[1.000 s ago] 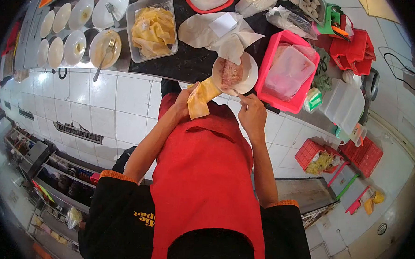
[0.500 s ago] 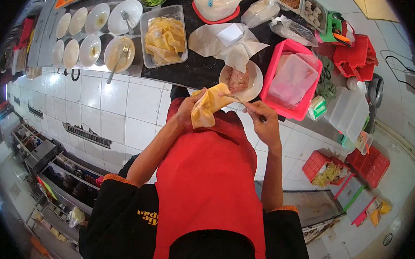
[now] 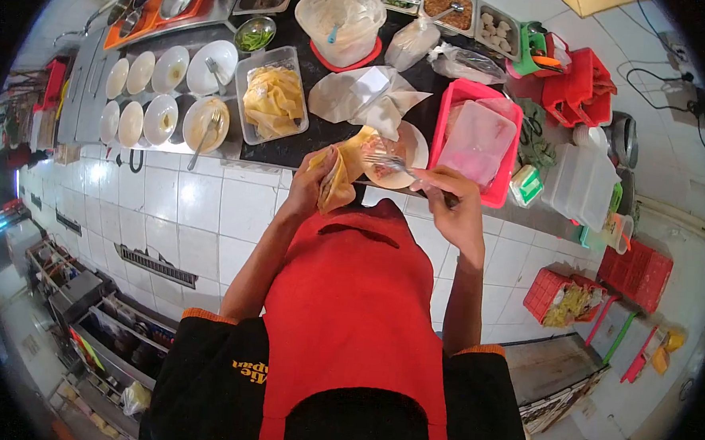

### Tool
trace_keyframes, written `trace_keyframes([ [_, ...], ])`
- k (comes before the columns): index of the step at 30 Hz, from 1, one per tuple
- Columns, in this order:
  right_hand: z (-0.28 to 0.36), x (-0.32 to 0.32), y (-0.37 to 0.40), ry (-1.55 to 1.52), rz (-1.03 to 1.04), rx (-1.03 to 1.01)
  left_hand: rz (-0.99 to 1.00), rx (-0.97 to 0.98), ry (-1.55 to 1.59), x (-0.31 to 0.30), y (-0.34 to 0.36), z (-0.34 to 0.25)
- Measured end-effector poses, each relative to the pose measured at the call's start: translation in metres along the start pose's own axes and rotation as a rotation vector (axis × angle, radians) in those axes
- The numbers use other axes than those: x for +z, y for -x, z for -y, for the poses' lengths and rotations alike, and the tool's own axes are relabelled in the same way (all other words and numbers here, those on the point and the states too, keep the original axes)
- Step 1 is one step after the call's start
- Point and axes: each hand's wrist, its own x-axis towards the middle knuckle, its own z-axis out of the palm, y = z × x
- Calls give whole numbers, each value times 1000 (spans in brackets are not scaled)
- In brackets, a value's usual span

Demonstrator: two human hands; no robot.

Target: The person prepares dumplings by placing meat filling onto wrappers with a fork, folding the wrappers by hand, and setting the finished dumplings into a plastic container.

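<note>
My left hand point(image 3: 313, 183) grips a stack of soft yellow dough wrappers point(image 3: 341, 181) at the table's front edge, its top sheet reaching the white plate point(image 3: 421, 146). Raw minced meat point(image 3: 396, 147) lies on that plate. In my right hand point(image 3: 454, 203) is a metal fork point(image 3: 395, 163), its tines over the meat beside the wrappers. Crumpled white paper point(image 3: 339, 100) lies just behind the plate. More yellow wrappers point(image 3: 273, 100) fill a clear plastic container point(image 3: 245, 131) to the left.
A pink tub point(image 3: 493, 197) with a translucent lidded box stands right of the plate. White bowls point(image 3: 160, 118) line the left, one holding a fork. Behind are a large white tub point(image 3: 339, 20), plastic bags point(image 3: 413, 46) and metal trays of toppings point(image 3: 450, 8).
Both hands have moved slightly with the view. The fork has shifted from the wrappers in my left hand toward the meat on the plate. The wrapper sheet now spreads closer to the plate.
</note>
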Motion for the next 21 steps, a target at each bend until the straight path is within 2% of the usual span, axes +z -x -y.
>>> trace_keyframes([
  [2,5,3,-8,181,44,-52,150,21,-47,16,8,-12],
  [6,-17,-5,-12,44,68,16,130,5,-33,12,5,-9],
  [9,5,-6,-5,65,105,82,36,-63,73,11,7,-6],
  [11,18,1,-2,154,36,25,136,-136,362,21,10,-12],
  [12,14,7,-4,151,39,18,134,-129,359,29,12,-20],
  [14,-2,18,-5,188,-79,-335,207,-166,491,42,16,-33],
  [18,-9,17,-3,81,-74,-255,220,-152,557,37,15,-36],
  [20,-14,5,1,-15,-80,-128,104,-111,566,45,19,-49],
  [21,-14,0,1,-16,-83,-130,106,-111,563,43,18,-50],
])
